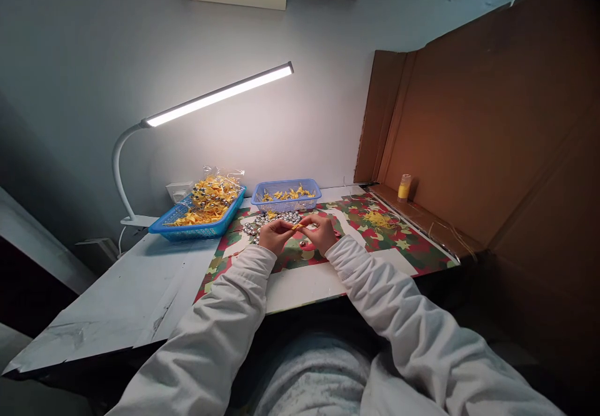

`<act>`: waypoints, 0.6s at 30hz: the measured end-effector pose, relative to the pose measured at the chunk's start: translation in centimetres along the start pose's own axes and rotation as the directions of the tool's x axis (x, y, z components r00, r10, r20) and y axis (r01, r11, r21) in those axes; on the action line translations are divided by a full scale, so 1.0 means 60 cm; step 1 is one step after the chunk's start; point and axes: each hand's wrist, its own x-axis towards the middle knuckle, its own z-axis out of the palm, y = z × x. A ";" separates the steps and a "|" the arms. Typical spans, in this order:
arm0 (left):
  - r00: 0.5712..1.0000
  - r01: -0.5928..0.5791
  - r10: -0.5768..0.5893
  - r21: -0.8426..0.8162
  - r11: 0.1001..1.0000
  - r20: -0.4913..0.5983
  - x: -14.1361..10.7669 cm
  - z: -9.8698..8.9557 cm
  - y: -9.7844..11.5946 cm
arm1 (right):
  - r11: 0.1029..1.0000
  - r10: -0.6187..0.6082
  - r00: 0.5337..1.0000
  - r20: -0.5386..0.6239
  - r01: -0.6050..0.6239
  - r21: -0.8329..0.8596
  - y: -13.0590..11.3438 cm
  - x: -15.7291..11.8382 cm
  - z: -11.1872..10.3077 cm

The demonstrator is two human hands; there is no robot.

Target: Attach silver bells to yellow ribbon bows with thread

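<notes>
My left hand (275, 236) and my right hand (319, 233) meet over the patterned sheet, fingertips pinched together on a small yellow piece (297, 227) between them. Just behind my left hand lies a spread of silvery beads (253, 228), with a bit of yellow on top. A blue-violet basket (285, 205) with yellow ribbon-like pieces stands behind the hands. To the left, a larger blue basket (187, 233) is heaped with yellow pieces, silvery beads and clear plastic. Thin yellow strands (379, 219) lie on the sheet at the right.
A lit lamp (220, 94) arches over the table (126, 291) from the left. Brown cardboard (469, 122) walls the right side, with a small yellow-filled bottle (404, 188) at its foot. Loose cord (452, 235) lies along the right edge.
</notes>
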 end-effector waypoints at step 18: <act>0.962 -0.243 0.134 0.521 0.818 0.238 0.000 0.001 0.020 | 0.854 0.252 0.955 -0.153 -0.146 0.499 0.013 0.039 -0.023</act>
